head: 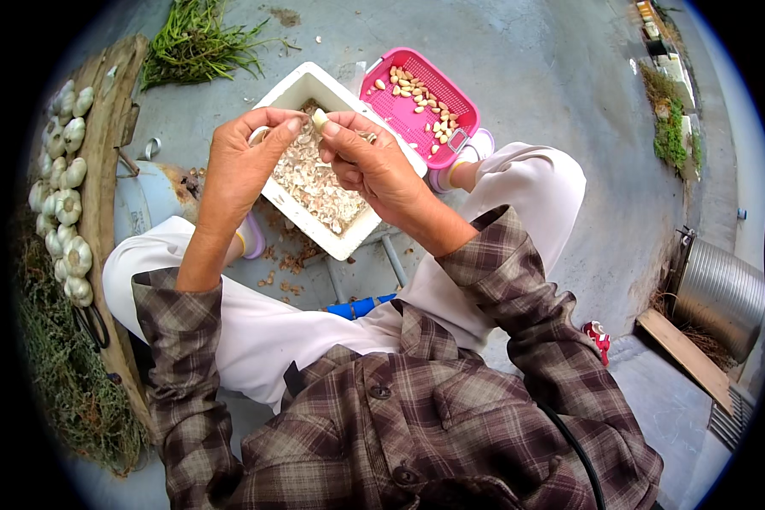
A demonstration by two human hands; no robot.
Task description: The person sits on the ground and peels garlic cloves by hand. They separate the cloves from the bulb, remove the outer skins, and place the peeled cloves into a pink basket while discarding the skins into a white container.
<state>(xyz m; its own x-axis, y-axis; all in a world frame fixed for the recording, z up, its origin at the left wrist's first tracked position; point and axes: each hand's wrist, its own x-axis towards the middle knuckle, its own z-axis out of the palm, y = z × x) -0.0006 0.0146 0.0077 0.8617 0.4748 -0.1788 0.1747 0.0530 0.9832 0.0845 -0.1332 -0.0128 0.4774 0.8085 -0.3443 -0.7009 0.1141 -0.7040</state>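
A pale garlic clove (319,120) is pinched between the thumb and forefinger of my right hand (373,159). Some papery bits (367,136) show beside that hand's curled fingers. Close to the clove, the thumb and forefinger of my left hand (248,153) come together at their tips; whether a scrap of skin is between them is too small to tell. Both hands are above a white foam box (322,241) holding a layer of garlic skins (315,185). Beyond it, a pink plastic basket (392,121) holds several peeled cloves (443,131).
Whole garlic bulbs (68,207) line a wooden plank (105,127) on the left, above dried plants (70,395). Green stalks (194,44) lie on the concrete floor at the top. A ribbed metal drum (720,293) and a board (688,360) are at right.
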